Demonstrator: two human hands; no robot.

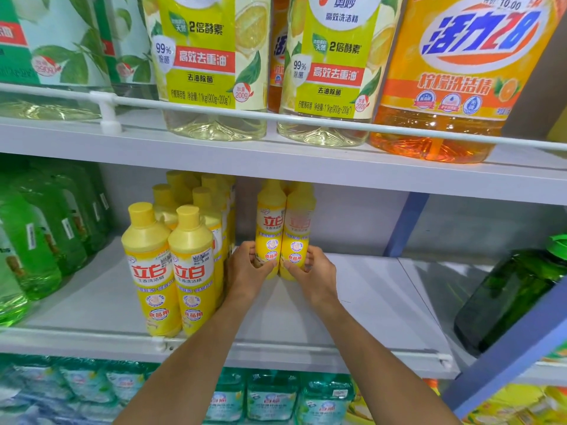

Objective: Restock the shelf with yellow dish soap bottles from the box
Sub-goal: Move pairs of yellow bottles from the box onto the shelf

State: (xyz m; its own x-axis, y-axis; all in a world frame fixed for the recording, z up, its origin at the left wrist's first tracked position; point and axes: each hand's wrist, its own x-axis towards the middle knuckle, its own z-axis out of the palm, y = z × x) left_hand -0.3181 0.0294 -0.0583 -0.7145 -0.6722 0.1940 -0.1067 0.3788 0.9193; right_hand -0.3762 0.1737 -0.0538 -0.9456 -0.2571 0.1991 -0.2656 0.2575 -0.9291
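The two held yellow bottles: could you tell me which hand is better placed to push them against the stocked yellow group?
Probably the right hand: it grips the right bottle on the side away from the stocked group, while the left hand on the left bottle fills the gap.

White shelf [368,296] carries yellow soap bottles [191,271] and green bottles [36,240].

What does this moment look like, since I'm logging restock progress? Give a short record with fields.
left hand: grips left bottle near its base
right hand: grips right bottle near its base
pair: upright, touching each other; contact with middle shelf hidden by hands
stocked yellow bottles: rows left of the pair, apart from it
box: not in view
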